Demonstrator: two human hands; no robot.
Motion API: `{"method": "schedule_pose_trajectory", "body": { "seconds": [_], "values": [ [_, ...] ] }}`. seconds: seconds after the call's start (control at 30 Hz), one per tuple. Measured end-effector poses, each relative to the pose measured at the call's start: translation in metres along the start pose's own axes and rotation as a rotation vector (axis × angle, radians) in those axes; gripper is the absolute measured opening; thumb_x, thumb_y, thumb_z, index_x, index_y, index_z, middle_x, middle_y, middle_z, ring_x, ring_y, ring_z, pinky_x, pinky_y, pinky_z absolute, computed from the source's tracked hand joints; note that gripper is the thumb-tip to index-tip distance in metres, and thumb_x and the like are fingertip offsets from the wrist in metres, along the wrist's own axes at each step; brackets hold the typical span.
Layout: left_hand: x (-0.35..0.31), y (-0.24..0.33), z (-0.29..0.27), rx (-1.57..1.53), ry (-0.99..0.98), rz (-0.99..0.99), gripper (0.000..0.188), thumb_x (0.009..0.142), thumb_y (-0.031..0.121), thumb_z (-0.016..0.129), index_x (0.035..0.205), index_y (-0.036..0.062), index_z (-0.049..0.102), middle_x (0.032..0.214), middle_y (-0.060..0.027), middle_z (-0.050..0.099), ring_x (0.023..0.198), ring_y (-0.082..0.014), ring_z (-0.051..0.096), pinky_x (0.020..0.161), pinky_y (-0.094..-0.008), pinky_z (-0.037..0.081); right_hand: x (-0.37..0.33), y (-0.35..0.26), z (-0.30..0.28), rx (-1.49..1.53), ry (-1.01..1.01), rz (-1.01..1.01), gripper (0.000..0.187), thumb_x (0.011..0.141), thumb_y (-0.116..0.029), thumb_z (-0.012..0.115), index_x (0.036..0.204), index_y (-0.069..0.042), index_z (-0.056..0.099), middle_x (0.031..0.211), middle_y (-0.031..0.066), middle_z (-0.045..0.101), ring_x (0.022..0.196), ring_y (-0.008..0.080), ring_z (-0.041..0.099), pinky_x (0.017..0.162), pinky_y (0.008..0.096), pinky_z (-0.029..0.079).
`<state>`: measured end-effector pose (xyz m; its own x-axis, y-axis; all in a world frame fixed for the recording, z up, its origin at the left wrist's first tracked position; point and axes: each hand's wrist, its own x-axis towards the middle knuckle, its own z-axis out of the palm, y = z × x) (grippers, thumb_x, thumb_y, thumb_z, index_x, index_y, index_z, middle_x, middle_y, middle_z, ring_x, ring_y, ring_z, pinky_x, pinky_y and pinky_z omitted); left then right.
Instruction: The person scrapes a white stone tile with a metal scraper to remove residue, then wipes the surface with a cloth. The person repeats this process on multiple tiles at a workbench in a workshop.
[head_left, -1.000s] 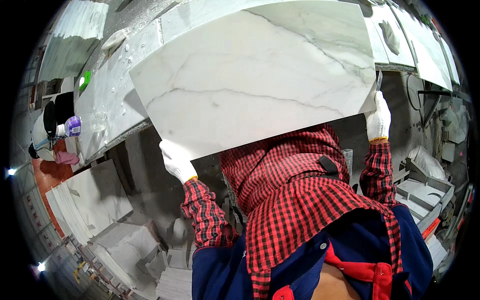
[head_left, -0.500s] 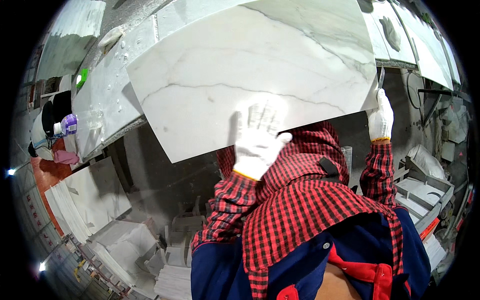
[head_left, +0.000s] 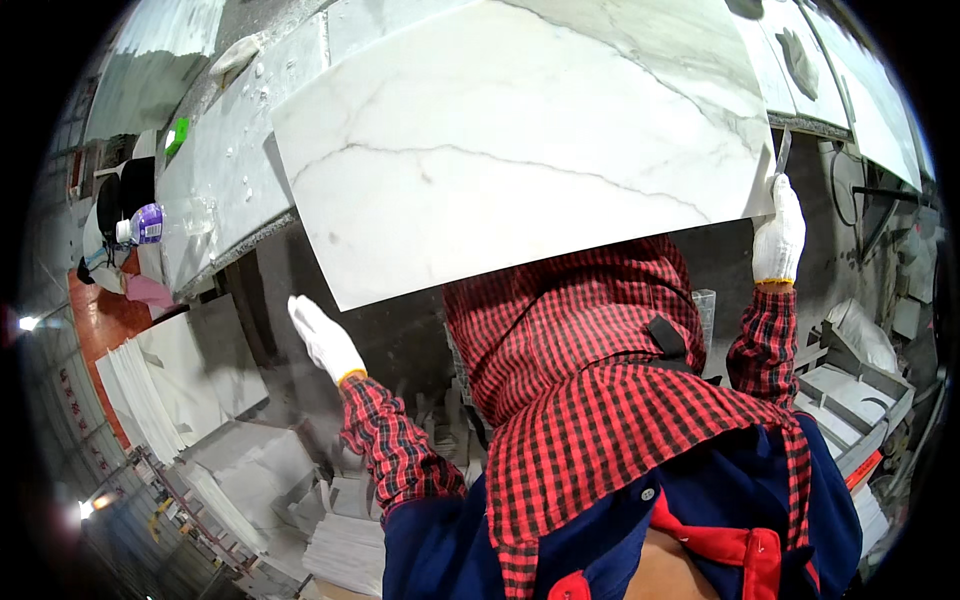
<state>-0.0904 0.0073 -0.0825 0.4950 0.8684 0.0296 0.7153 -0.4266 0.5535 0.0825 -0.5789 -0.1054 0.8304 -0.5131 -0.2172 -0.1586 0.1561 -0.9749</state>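
A large white marble slab [head_left: 520, 150] with grey veins lies on the bench in front of me, its near edge overhanging toward my body. My left hand [head_left: 325, 338], in a white knit glove, is held off the slab near its near left corner. Its fingers are stretched out and nothing shows in them. At the slab's right edge, my gloved right hand [head_left: 779, 232] is closed around a thin metal blade [head_left: 784, 150] that points away from me. The blade's handle is hidden in the glove.
A clear bottle with a purple label [head_left: 148, 223] lies at the bench's left end, and a green object [head_left: 177, 136] sits behind it. Stacked slabs [head_left: 205, 360] stand at lower left. A grey crate [head_left: 845, 405] is at my right. A glove [head_left: 797, 64] lies at far right.
My left hand has lifted off the slab's surface and moved left past its near edge. The right hand remains at the right edge with the blade. The view has shifted slightly.
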Motion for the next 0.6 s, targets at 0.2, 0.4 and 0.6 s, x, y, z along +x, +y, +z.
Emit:
{"method": "schedule_pose_trajectory", "body": {
  "seconds": [0.2, 0.4, 0.6],
  "values": [
    [0.017, 0.039, 0.026, -0.109, -0.224, 0.048, 0.057, 0.107, 0.046, 0.032, 0.142, 0.0034, 0.049, 0.135, -0.0195, 0.060, 0.120, -0.0359, 0.059, 0.101, -0.0436, 0.044, 0.001, -0.005, 0.004, 0.058, -0.043, 0.042, 0.037, 0.101, -0.031, 0.060, 0.127, -0.005, 0.064, 0.121, 0.0036, 0.064, 0.109, 0.0157, 0.060, 0.095, 0.0326, 0.047],
    [-0.016, 0.082, 0.029, -0.140, -0.096, 0.065, 0.064, 0.100, 0.054, 0.049, 0.140, 0.0042, 0.051, 0.128, -0.0214, 0.064, 0.118, -0.0381, 0.060, 0.098, -0.0452, 0.045, 0.014, 0.008, -0.002, 0.158, -0.100, 0.097, 0.034, 0.101, -0.030, 0.060, 0.126, -0.007, 0.064, 0.122, 0.0021, 0.064, 0.110, 0.0158, 0.061, 0.095, 0.0335, 0.048],
    [-0.047, 0.089, 0.041, 0.204, -0.006, 0.293, 0.110, 0.077, 0.061, 0.076, 0.157, 0.0079, 0.023, 0.158, -0.0232, 0.032, 0.143, -0.0423, 0.034, 0.115, -0.0511, 0.033, 0.008, 0.008, 0.002, 0.156, -0.118, 0.129, 0.034, 0.102, -0.030, 0.059, 0.128, -0.008, 0.063, 0.123, 0.0013, 0.064, 0.114, 0.0160, 0.060, 0.097, 0.0352, 0.048]
  ]
}}
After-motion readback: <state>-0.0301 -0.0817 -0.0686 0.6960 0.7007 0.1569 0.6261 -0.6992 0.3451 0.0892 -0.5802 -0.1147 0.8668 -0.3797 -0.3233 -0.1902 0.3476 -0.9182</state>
